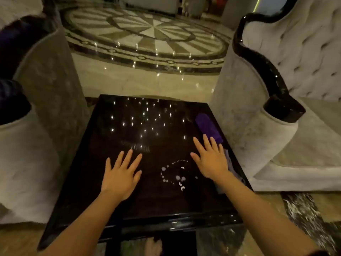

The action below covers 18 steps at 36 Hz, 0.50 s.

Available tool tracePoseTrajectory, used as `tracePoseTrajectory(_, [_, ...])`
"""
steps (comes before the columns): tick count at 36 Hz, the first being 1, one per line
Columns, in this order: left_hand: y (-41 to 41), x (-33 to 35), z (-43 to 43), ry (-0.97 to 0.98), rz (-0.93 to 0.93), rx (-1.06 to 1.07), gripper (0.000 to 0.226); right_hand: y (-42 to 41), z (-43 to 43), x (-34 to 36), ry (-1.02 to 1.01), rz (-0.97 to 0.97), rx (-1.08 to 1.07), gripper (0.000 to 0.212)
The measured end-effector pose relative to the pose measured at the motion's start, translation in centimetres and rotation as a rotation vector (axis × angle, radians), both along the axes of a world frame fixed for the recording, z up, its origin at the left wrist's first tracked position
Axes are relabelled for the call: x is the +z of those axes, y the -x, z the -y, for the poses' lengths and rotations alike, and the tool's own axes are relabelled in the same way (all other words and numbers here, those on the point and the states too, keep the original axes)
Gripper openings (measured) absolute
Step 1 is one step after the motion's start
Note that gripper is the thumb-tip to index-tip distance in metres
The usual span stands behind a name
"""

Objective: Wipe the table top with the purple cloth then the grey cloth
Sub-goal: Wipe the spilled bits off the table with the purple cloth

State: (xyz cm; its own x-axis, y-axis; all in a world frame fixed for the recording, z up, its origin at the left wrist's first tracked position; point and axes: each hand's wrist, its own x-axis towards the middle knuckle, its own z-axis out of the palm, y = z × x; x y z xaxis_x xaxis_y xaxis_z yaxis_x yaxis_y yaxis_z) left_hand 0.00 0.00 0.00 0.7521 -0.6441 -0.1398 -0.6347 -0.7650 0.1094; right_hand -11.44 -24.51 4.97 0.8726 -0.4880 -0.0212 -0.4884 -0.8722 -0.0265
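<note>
A glossy black square table top [118, 200] fills the middle of the head view. A folded purple cloth [207, 127] lies near its right edge, towards the far side. A grey cloth [229, 163] lies along the same edge nearer to me, mostly hidden under my right hand and forearm. My left hand [120, 175] is flat over the middle of the table, fingers spread, holding nothing. My right hand [210, 159] is also flat with fingers apart, its fingertips just short of the purple cloth. White droplets and smears [173, 175] sit on the surface between my hands.
A grey upholstered armchair [46, 100] stands close on the left and a tufted pale sofa [287, 74] with a black curved armrest [276, 100] on the right. Polished marble floor [147, 80] with a round inlaid pattern lies beyond the table.
</note>
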Motion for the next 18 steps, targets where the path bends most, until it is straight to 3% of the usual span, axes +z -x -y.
tracePoseTrajectory(18, [-1.7,-3.4,-1.3,0.033,-0.069,0.106,0.054,-8.2,9.1,-3.5,-0.068,-0.041,-0.014,0.055])
